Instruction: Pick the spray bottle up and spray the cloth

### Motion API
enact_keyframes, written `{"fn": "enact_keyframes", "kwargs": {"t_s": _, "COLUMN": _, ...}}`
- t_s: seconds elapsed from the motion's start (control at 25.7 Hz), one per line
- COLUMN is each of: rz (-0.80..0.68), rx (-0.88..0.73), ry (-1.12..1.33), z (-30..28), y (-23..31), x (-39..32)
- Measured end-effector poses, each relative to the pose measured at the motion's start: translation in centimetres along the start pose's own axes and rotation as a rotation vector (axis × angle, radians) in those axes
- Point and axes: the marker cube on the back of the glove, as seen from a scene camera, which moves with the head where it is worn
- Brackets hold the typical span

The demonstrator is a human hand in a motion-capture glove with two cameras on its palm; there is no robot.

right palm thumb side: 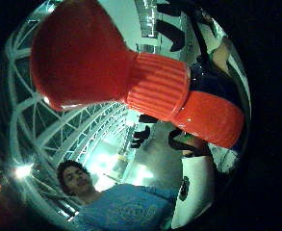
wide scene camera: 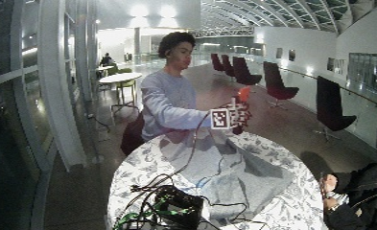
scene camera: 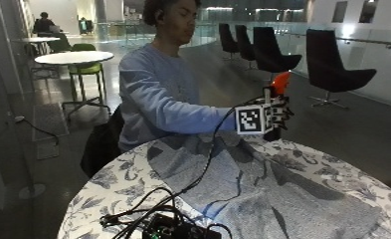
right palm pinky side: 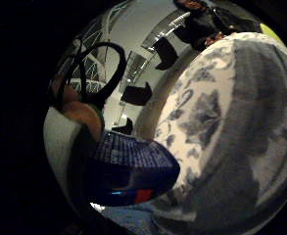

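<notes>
The gloved right hand [scene camera: 276, 115] is raised above the far edge of the worktop [scene camera: 115, 186], its fingers curled round the spray bottle [scene camera: 278, 87] and holding it upright in the air. Only the bottle's orange-red top shows above the hand in the outside view; the body is hidden inside the grip. In the thumb side palm view the red spray head [right palm thumb side: 78, 53] and its ribbed collar [right palm thumb side: 157, 86] fill much of the picture, so the bottle sits right against the palm

The cloth [scene camera: 274, 194] (a grey, knitted-looking piece) lies spread flat across the middle of the round worktop, below and in front of the raised hand, not touching the bottle. It covers a large part of the flower-patterned tablecloth [scene camera: 125, 191], which shows around it on every side. The little finger side palm view looks down on the same grey cloth [right palm pinky side: 260, 147] lying on the patterned cover [right palm pinky side: 197, 112]

The person sits at the far side of the worktop in a light blue sweater [scene camera: 152, 94], the right arm stretched forward. At the near edge of the worktop lie a dark box [scene camera: 175, 229] and a tangle of black cables [scene camera: 135, 211], beside the cloth
</notes>
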Motion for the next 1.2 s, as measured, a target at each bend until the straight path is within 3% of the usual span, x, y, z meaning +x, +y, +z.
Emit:
{"fn": "enact_keyframes", "kwargs": {"t_s": 0.27, "rz": -0.013, "rx": -0.088, "ry": 0.037, "z": 5.7, "y": -0.3, "x": 2.3}}
{"fn": "enact_keyframes", "kwargs": {"t_s": 0.62, "rz": -0.006, "rx": -0.108, "ry": 0.029, "z": 6.5, "y": 0.4, "x": 3.8}}
{"fn": "enact_keyframes", "kwargs": {"t_s": 0.93, "rz": -0.161, "rx": 0.005, "ry": 0.109, "z": 1.7, "y": 1.3, "x": 0.5}}
{"fn": "enact_keyframes", "kwargs": {"t_s": 1.2, "rz": -0.2, "rx": -0.051, "ry": 0.427, "z": -5.0, "y": 5.2, "x": -2.5}}
